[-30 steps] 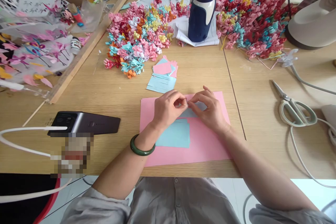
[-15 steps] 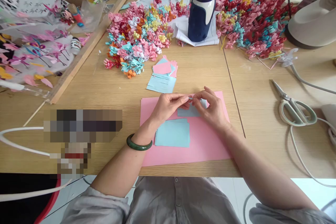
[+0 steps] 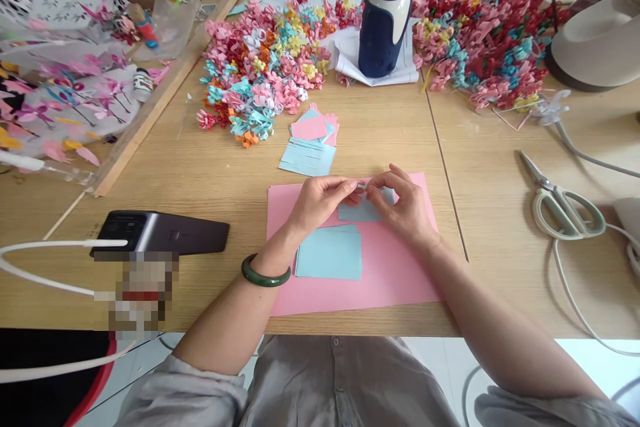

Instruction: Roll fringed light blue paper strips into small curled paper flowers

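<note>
Small paper piece point(image 3: 361, 187) is being pinched by the left hand point(image 3: 320, 201) and right hand point(image 3: 401, 203), which are hovering fingertips-close above the pink sheet point(image 3: 395, 273); beyond, a bottle point(image 3: 379, 40) is standing, contents hidden.

The left hand point(image 3: 320, 203) and right hand point(image 3: 403, 205) meet fingertip to fingertip, pinching a small strip point(image 3: 362, 185), largely hidden, above a pink sheet point(image 3: 395, 273). A blue card stack point(image 3: 329, 255) lies on the sheet, near a blue piece point(image 3: 356, 213) partly under the fingers. Scissors point(image 3: 569, 210) rest at right; beyond, a bottle point(image 3: 381, 33) stands between two heaps of curled paper flowers point(image 3: 270, 73).
</note>
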Motion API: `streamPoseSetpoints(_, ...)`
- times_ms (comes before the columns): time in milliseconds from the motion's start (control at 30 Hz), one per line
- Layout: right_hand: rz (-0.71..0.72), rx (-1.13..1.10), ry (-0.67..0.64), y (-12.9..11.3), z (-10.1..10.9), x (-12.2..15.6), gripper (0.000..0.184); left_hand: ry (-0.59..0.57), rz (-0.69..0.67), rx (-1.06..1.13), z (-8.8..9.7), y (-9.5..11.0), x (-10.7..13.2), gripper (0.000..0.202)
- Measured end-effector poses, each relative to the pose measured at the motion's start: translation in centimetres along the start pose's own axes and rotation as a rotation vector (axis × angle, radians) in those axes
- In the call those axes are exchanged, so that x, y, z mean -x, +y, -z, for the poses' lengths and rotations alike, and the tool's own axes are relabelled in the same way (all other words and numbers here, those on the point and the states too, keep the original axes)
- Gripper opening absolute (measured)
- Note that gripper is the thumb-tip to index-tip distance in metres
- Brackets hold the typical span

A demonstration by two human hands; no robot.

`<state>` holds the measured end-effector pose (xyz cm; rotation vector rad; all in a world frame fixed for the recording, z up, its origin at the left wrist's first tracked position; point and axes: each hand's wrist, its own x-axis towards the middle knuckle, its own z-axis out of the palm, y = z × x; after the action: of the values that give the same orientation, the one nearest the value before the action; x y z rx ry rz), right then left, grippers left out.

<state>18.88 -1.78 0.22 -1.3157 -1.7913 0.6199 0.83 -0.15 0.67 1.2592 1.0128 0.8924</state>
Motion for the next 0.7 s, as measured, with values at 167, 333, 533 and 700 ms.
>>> streamPoseSetpoints(167, 0.004, -0.003, 0.004, 0.1, -0.1, 0.0, 0.016, 0.035, -0.04, -0.05, 0.1, -0.2, 0.0, 0.032)
streamPoseSetpoints(333, 0.012, -0.007, -0.006, 0.1, 0.0, 0.0, 0.014, 0.077, -0.079, -0.141, -0.1, -0.3, -0.1, 0.022)
streamPoseSetpoints(533, 0.112, -0.008, -0.022, -0.2, -0.2, 0.1, 0.014, 0.29, -0.365, -0.587, -0.9, -0.3, 0.3, 0.009)
streamPoseSetpoints(700, 0.1, -0.026, -0.002, -0.2, 0.0, 0.0, 0.014, 0.215, -0.263, -0.38, -0.7, -0.1, 0.2, 0.018)
